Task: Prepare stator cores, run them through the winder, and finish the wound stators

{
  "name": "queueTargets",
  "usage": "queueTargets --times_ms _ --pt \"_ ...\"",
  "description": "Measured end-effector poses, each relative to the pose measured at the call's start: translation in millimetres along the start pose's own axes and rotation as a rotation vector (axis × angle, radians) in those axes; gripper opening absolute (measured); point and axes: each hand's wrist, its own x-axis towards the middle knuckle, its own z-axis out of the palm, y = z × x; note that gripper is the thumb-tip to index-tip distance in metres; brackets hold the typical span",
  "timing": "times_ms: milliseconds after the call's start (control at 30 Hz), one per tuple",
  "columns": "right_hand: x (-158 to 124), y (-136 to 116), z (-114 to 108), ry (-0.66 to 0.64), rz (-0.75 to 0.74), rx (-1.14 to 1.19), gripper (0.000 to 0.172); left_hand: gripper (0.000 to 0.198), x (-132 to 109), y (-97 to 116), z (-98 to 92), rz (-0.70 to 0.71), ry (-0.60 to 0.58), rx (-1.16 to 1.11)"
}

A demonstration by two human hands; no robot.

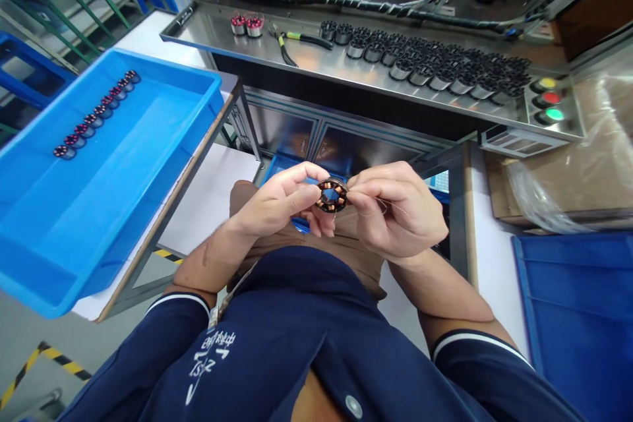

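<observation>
A ring-shaped motor stator (331, 196) with copper windings is held over my lap. My left hand (291, 201) grips its left side between thumb and fingers. Thin copper wire (386, 203) runs out from the stator's right side, and my right hand (398, 208) pinches it close to the rim, thumb against index finger. Another fine wire end hangs below the ring. Through the stator's open centre something blue shows from beneath.
A blue tray (163, 138) at left holds a row of wound stators (93, 120). On the metal ledge (306, 82) lie two red-wound stators (247, 25), cutting pliers (297, 41) and many black stator cores (425, 56). Coloured buttons (550, 99) sit at its right end; a blue bin (578, 316) stands below.
</observation>
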Motion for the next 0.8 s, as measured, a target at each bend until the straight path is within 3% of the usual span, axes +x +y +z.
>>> queueTargets --times_ms 200,333,433,633,800 --pt "-5.2 -5.0 4.5 0.064 0.189 0.023 0.010 0.035 -0.3 -10.9 6.8 0.266 0.216 0.173" --pt "-13.2 -7.5 11.7 0.116 0.407 0.126 0.016 0.039 -0.5 -20.2 5.0 0.521 0.389 0.451" --pt "-18.9 -6.6 17.0 0.131 0.609 0.317 0.025 0.048 -2.7 -23.1 3.3 0.624 0.469 0.646" --pt "-21.8 -4.7 23.5 0.112 0.991 0.671 0.037 0.056 -5.6 -21.0 5.5 0.747 0.444 0.735" --pt "-20.8 -5.7 23.5 0.113 1.072 0.745 0.036 0.050 -7.3 -20.8 5.7 0.689 0.468 0.685"
